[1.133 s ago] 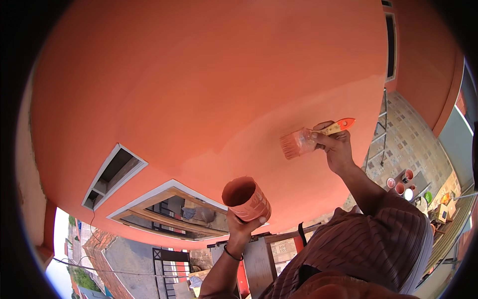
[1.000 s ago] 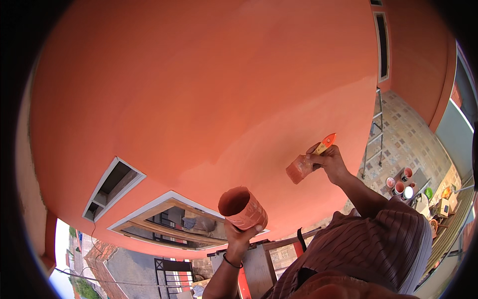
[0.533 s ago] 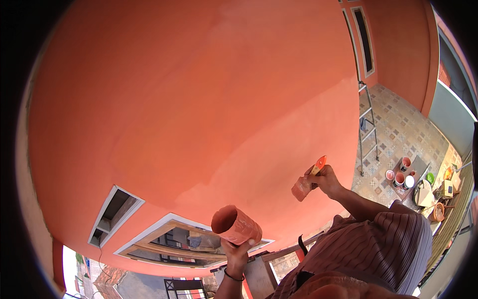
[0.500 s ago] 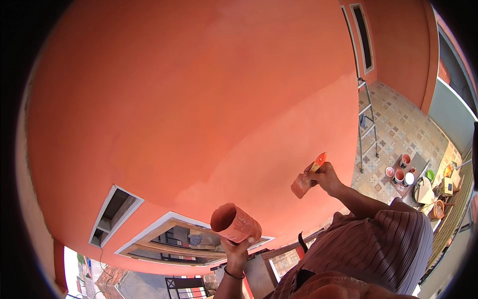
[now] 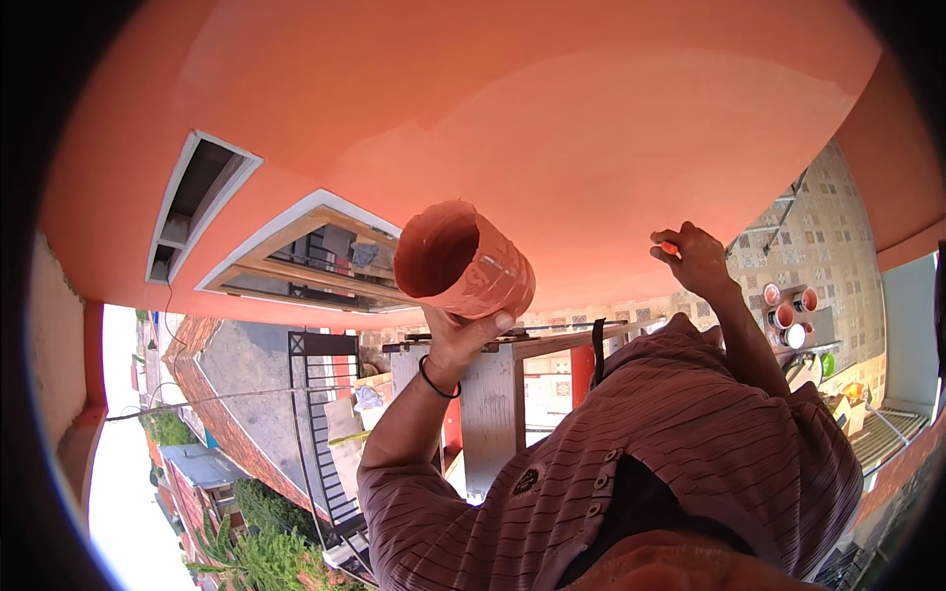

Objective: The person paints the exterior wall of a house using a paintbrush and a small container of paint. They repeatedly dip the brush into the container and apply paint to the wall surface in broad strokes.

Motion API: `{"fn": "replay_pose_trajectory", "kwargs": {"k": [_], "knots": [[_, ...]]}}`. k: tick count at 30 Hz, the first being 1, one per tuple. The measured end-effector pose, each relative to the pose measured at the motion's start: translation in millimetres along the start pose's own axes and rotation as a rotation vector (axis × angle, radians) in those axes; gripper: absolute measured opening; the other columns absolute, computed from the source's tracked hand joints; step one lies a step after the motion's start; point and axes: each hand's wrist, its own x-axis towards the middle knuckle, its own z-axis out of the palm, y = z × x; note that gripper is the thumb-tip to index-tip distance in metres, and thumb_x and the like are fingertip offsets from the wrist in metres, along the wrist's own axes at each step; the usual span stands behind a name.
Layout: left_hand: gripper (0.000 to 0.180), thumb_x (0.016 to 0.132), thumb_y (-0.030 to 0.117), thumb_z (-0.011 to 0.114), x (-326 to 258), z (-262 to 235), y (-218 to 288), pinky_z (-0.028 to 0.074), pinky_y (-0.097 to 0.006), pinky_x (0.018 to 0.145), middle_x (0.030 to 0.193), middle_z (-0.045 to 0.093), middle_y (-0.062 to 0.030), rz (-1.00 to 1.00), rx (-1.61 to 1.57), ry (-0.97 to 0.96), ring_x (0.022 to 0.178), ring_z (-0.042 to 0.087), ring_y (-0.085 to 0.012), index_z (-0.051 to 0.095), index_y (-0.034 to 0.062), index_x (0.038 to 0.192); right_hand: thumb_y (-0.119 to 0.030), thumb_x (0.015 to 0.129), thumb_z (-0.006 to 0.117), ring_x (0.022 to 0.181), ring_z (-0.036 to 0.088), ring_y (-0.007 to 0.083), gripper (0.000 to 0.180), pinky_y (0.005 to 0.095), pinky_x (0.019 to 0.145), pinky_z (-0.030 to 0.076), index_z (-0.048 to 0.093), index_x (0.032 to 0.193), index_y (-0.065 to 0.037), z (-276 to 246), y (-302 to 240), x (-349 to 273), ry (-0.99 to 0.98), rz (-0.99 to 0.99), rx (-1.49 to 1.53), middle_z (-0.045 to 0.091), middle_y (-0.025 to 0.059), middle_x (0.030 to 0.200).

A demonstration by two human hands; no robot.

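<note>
My left hand (image 5: 463, 340) is wrapped round a cylindrical paint container (image 5: 498, 281), coated in orange-red paint and tilted so its dark inside shows. In my right hand (image 5: 702, 261) is a paintbrush (image 5: 670, 248); only the orange end of its handle shows, and the bristles are hidden. That hand is raised close to the wall (image 5: 345, 69), which is painted deep orange, with a paler orange area (image 5: 591, 148) curving across it. I cannot tell whether the brush touches the wall.
Two white-framed window openings (image 5: 222, 177) sit in the wall at left. Below stand a wooden structure (image 5: 493, 414) and a black metal railing (image 5: 317, 443). A ladder (image 5: 778, 222) is at the far right, above several paint buckets (image 5: 783, 315) on the patterned tile floor (image 5: 838, 227).
My view has tilted downward, bringing in the railing and plants. My right hand has turned, so the brush's bristles no longer show. The left hand still holds the container.
</note>
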Motion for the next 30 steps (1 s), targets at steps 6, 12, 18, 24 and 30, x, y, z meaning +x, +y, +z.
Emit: {"fn": "replay_pose_trajectory", "kwargs": {"k": [6,12,18,24,30], "knots": [[0.101,0.069,0.015,0.099,11,4,14,0.049,-0.040,0.111,0.140,0.060,-0.0118,0.060,0.163,-0.104,0.131,0.058,-0.0223,0.043,-0.0001,0.150,-0.022,0.104,0.066,0.064,0.065,0.0120,0.016,0.0305,0.057,0.050,0.074,0.111,-0.010,31,23,1,-0.176,0.340,0.580,0.062,0.0033,0.067],[0.108,0.067,0.017,0.100,16,4,11,0.047,-0.039,0.113,0.144,0.057,-0.0126,0.113,0.167,-0.115,0.135,0.055,-0.0237,0.037,0.0022,0.153,-0.013,0.106,0.064,0.064,0.058,0.0083,0.028,0.0277,0.059,0.052,0.072,0.131,-0.004,64,-2,1,-0.326,0.202,0.764,0.064,-0.0006,0.084],[0.096,0.066,0.017,0.099,21,6,2,0.051,-0.039,0.107,0.131,0.062,-0.0120,0.146,0.019,-0.075,0.125,0.060,-0.0224,0.043,-0.0003,0.142,-0.014,0.105,0.063,0.054,0.062,0.0122,0.025,0.0308,0.053,0.051,0.073,0.127,-0.005,81,-28,6,-0.554,0.098,0.635,0.066,0.0024,0.079],[0.100,0.068,0.018,0.099,18,2,1,0.050,-0.039,0.108,0.135,0.061,-0.0121,0.090,0.029,-0.110,0.128,0.059,-0.0222,0.041,-0.0003,0.146,-0.018,0.099,0.067,0.059,0.072,0.0275,0.018,0.0412,0.059,0.055,0.074,0.114,-0.011,98,-26,10,-0.556,-0.110,0.321,0.073,0.0106,0.074],[0.098,0.068,0.016,0.100,18,2,2,0.051,-0.040,0.107,0.132,0.062,-0.0115,0.083,0.042,-0.118,0.125,0.061,-0.0213,0.042,-0.0009,0.145,-0.025,0.089,0.078,0.076,0.074,0.0383,0.013,0.0485,0.069,0.055,0.072,0.092,-0.014,100,-29,11,-0.440,-0.298,0.203,0.073,0.0143,0.077]]}}
